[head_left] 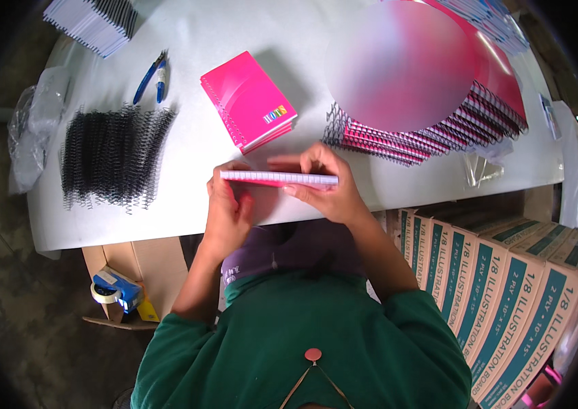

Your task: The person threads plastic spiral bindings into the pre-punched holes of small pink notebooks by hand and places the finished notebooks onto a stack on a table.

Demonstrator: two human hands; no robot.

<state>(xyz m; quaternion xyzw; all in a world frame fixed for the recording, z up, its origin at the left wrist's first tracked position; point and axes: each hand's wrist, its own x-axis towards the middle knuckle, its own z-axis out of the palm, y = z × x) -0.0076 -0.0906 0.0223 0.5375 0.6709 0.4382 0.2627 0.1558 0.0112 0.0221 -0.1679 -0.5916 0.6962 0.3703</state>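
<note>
Head view: both hands on one pink notebook (pixel 275 178), held nearly edge-on above the near edge of the counter (pixel 190 184), white page edge up, pink cover showing below it. Left hand (pixel 227 204): grip closed on the left end, thumb hanging lower, on the near side. Right hand (pixel 335 187): grip clamped on the right end, thumb under, fingers above and slightly blurred. Can't tell if a coil is in it.

Just beyond the hands: small stack of pink notebooks (pixel 248 99), lying flat, askew. Left of that: blue-handled pliers (pixel 145 82), and nearer, a wide bunch of black coils (pixel 115 157). Plastic bag (pixel 36 129) at the left edge. Far left: pile of white-edged books (pixel 94 27). Right: row of coil-bound books (pixel 398 146), pink and black, partly hidden by a round blur.

Below counter: row of cardboard boxes (pixel 500 293) right; open carton (pixel 159 262) left, with a tape roll (pixel 103 295) by it.
</note>
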